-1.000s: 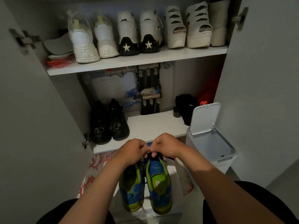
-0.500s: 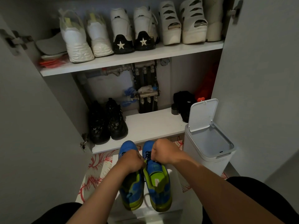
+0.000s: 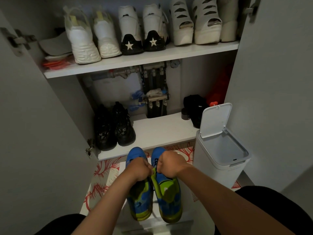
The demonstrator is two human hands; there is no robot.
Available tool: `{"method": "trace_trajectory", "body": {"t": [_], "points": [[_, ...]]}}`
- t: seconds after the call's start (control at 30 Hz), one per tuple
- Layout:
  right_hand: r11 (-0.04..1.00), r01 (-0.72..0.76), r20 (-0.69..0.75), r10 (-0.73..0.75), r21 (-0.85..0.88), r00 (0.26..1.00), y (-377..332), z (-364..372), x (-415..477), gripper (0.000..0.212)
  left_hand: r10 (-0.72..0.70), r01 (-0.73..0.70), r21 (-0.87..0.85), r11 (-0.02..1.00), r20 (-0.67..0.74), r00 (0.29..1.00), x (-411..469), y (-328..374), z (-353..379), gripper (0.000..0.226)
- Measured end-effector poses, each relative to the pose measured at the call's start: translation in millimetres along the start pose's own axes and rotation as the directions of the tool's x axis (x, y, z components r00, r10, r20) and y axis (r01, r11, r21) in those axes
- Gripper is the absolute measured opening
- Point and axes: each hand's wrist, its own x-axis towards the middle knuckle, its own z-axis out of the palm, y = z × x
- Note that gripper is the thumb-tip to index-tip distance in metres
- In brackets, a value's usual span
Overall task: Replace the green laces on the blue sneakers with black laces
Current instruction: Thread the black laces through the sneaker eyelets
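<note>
An open cupboard [image 3: 279, 82] is being faced by a person, its doors being left wide so that both shelves are being shown: white shoes [image 3: 81, 39] are being stored heel-out along the upper shelf [image 3: 169, 53], and a black pair [image 3: 115, 128] is being stored on the lower shelf [image 3: 160, 131]. A white bin [image 3: 218, 167] is being stood just beside the right door with its lid raised, probably so that discarded laces can be dropped in without a spare hand being needed. A red-patterned mat [image 3: 101, 168] is being used under a low white stand [image 3: 122, 167], on which the blue sneakers [image 3: 169, 200] are being set side by side between the knees, toes pointing away, so that the lacing is being brought within easy reach. The left hand [image 3: 138, 170] and the right hand [image 3: 171, 164] are being held knuckles-up over the throats of the pair, close together with a green tongue [image 3: 153, 173] showing between them. The fingers of both are being curled tight and clamped on the sneakers at the lacing; whether a lace is being pinched, and of which colour, cannot be told, since the grip is being hidden beneath the knuckles.
</note>
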Motion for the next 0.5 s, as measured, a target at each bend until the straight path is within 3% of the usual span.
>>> {"method": "trace_trajectory", "body": {"t": [0.13, 0.27, 0.5], "points": [[1.0, -0.016, 0.053, 0.016, 0.002, 0.998, -1.4, -0.1, 1.3, 0.018, 0.021, -0.022, 0.022, 1.0, 0.028, 0.999, -0.1, 0.4, -2.4, 0.013], [0.998, -0.043, 0.074, 0.046, -0.041, 0.996, -6.7, 0.4, 2.4, 0.023, 0.103, -0.112, 0.201, 0.973, 0.057, 0.993, -4.0, 1.7, -3.8, 0.024], [0.994, -0.067, 0.029, 0.069, -0.082, 0.997, -7.7, 2.3, 3.8, 0.021, 0.205, -0.163, 0.412, 0.897, -0.059, 0.977, -8.6, 4.4, -1.1, 0.016]]}}
